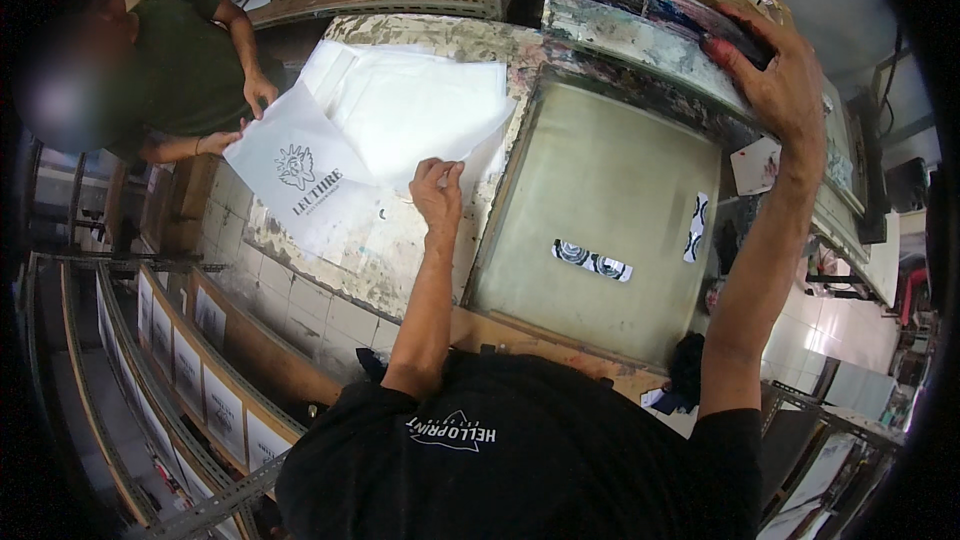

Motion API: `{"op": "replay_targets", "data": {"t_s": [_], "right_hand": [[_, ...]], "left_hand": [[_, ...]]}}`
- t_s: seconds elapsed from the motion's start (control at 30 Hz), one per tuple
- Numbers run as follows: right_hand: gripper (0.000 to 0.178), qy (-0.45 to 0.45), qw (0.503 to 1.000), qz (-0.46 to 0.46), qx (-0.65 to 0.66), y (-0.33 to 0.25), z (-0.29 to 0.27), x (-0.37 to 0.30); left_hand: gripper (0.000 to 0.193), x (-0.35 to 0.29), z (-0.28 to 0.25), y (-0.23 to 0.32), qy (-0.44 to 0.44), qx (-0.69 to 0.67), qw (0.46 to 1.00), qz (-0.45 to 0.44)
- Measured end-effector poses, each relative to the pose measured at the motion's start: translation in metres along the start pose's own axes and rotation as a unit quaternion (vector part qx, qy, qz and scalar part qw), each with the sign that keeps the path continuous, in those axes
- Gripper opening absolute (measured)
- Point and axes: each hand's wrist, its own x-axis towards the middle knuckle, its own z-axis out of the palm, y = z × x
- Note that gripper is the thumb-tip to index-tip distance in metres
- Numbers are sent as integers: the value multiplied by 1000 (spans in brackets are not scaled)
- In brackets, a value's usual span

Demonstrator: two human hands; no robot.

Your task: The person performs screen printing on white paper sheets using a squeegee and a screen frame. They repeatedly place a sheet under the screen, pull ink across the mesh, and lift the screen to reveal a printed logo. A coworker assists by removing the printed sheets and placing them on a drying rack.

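Our black shirt (pixel 520 460) filled the bottom, at six o'clock. Our left hand (pixel 438 190) pinched the edge of the white bags (pixel 420 110), which lay in a pile at eleven o'clock on the messy table (pixel 380 270). Our right hand (pixel 775 75) gripped the paint-stained screen frame (pixel 600 225) at two o'clock. At ten o'clock, another person's hands (pixel 250 115) held a printed white bag (pixel 290 170).

Dim indoor light, fisheye bending, black vignetted corners, blurred left edge
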Motion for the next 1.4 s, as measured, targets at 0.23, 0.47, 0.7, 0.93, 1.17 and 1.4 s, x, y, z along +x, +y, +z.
{"op": "replay_targets", "data": {"t_s": [0.23,0.47,0.7,0.93,1.17,1.4], "right_hand": [[50,13,999,-28,-8,7,1,-1],[47,5,1000,-19,-6,4,-3,1],[50,-5,1000,0,1,-8,-7,3],[51,-9,999,20,34,-12,-13,5],[50,-21,999,33,35,-16,-14,6],[47,-8,1000,-12,7,-7,-7,-10]], "left_hand": [[50,-32,20,61,-355,156,902,191],[69,-76,133,65,-409,194,832,320],[67,-93,184,109,-465,185,798,335],[66,-116,173,117,-470,158,798,343],[66,-126,164,111,-475,152,794,348],[66,-102,136,122,-486,40,802,344]]}}
